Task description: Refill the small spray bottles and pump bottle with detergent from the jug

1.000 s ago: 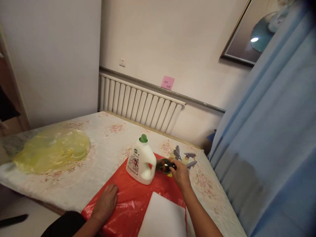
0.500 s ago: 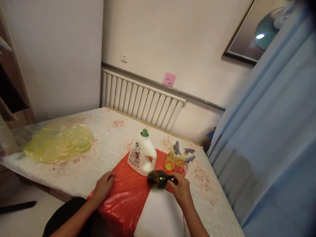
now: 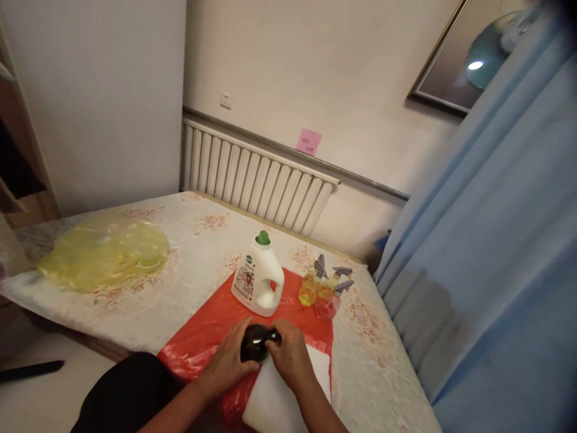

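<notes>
Tilted onto its side, a dark rounded bottle (image 3: 255, 343) lies between my two hands, above the red plastic sheet or bag. My left hand (image 3: 226, 356) is wrapped round its wide body. Its narrow neck is pinched in the fingers of my right hand (image 3: 290, 355). A white rectangular item (image 3: 274, 400), perhaps a folded cloth or pad, lies under my right forearm on the red plastic (image 3: 189, 337). Just beyond my hands stands a white handled jug (image 3: 265, 273) with a green spout in its top. Small spray bottles (image 3: 327, 305) with grey triggers and yellow or pink contents are grouped at its right.
A flowered cover (image 3: 211, 246) spreads over the bed or table. Crumpled yellow plastic (image 3: 103, 252) lies at the left. Behind are a radiator (image 3: 252, 174) and a pink note (image 3: 309, 141) on the wall. A blue curtain (image 3: 487, 228) hangs at the right.
My right hand has brought the dark bottle left and nearer. My left hand has come off the red plastic and closed round the bottle's body.
</notes>
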Available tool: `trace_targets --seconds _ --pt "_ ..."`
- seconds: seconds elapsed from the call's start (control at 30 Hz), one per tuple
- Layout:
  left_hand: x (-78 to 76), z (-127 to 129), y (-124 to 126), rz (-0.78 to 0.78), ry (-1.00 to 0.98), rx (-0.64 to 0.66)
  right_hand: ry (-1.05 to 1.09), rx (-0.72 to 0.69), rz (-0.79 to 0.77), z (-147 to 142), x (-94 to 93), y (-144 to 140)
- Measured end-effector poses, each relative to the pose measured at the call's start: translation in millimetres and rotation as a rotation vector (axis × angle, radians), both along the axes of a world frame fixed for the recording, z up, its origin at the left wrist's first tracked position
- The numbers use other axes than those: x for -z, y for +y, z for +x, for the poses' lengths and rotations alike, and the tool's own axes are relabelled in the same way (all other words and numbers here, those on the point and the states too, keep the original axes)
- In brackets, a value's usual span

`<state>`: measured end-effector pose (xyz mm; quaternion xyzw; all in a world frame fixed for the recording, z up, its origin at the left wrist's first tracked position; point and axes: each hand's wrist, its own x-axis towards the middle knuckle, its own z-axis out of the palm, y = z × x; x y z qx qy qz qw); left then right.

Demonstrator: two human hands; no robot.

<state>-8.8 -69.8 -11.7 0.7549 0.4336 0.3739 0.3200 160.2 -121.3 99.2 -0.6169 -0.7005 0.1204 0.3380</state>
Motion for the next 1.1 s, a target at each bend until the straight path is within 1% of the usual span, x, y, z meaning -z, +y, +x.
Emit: trace_targets --seconds 0.1,0.23,0.4,0.5,0.67,0.77,0.93,1.03,1.1 --pt "-4.8 5 -2 0.0 0.028 0.016 -0.026 0.017 0.0 -5 6.2 -2" --pt "-8.3 9 -4 0.072 0.025 0.031 -0.042 0.054 -0.021 -9 10.0 -2" --pt "-7.5 13 -6 0.141 0.004 -0.016 -0.05 0.1 -0.041 -12 10.9 -2" --pt "-8.1 13 -8 0.143 0.007 -0.021 -0.019 0.073 -0.013 -12 11.6 -4" --pt "-10.4 11 -10 0.131 0.013 -0.02 0.001 -0.048 -0.002 -8 9.2 -7" --pt "-4.8 11 -10 0.103 0.003 -0.031 0.017 -0.077 -0.007 -7 8.6 -6" --pt "11.1 12 -10 -0.012 -0.063 -0.091 0.067 -0.034 -0.037 -9 12.9 -6" --pt "14.8 14 -10 -0.016 -0.087 -0.117 0.116 -0.042 -0.041 -11 17.3 -6" --pt "15.0 15 -9 -0.015 -0.097 -0.118 0.156 -0.02 -0.037 -12 21.8 -5"
